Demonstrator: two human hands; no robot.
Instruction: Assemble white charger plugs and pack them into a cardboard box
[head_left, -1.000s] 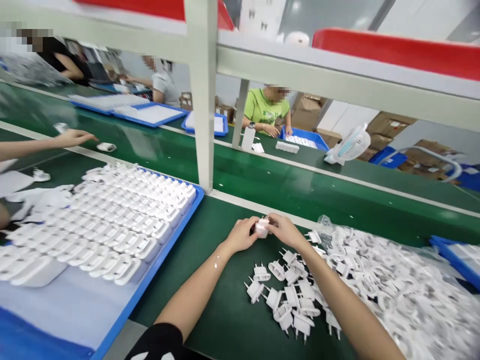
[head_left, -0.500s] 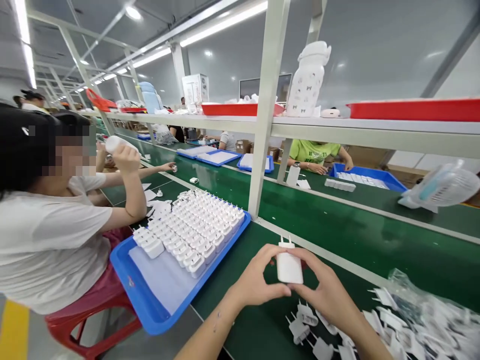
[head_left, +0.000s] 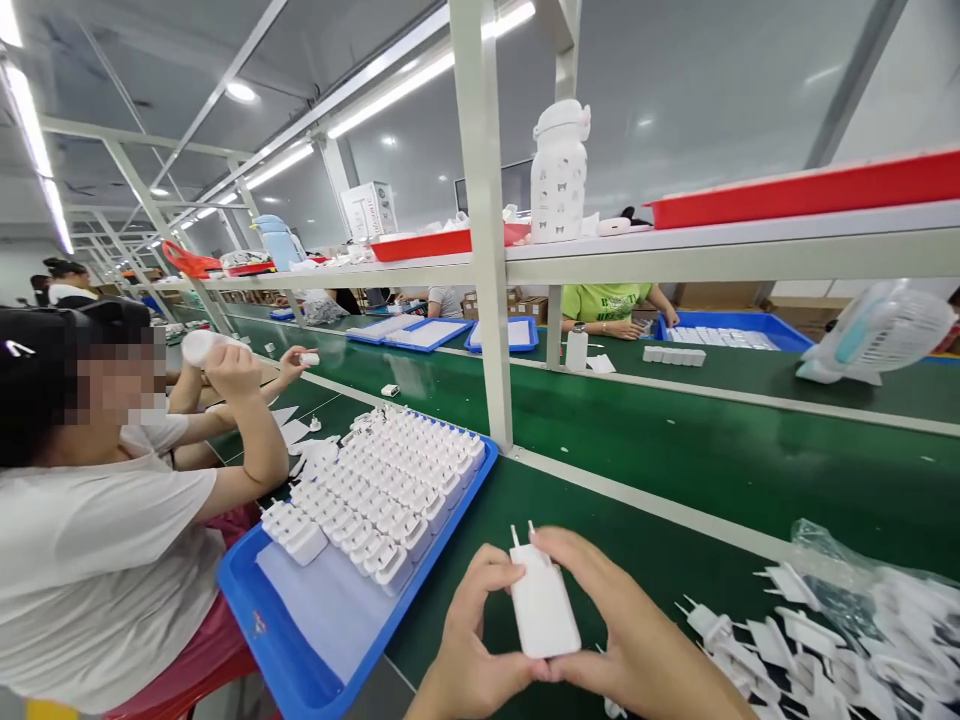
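Note:
Both my hands hold one white charger plug (head_left: pixel 541 605) upright, its two pins pointing up, low in the middle of the view. My left hand (head_left: pixel 469 640) pinches its left side with thumb and fingers. My right hand (head_left: pixel 619 630) wraps its right side and bottom. To the right, loose white plug parts (head_left: pixel 757 640) lie on the green table (head_left: pixel 645 550), spilling from a clear plastic bag (head_left: pixel 870 590). To the left stands a blue tray (head_left: pixel 300 660) with rows of finished white chargers (head_left: pixel 390 480).
A person in a white shirt (head_left: pixel 97 560) sits close at my left, holding a white bottle (head_left: pixel 199 345). A white frame post (head_left: pixel 487 240) rises behind the tray. The overhead shelf carries red trays (head_left: pixel 795 195) and a white bottle (head_left: pixel 559 175). A small fan (head_left: pixel 874 335) and workers sit across the conveyor.
My head has lifted from the table to the room. The charger has come closer and lower in view, still held in both hands. The neighbour keeps the bottle raised.

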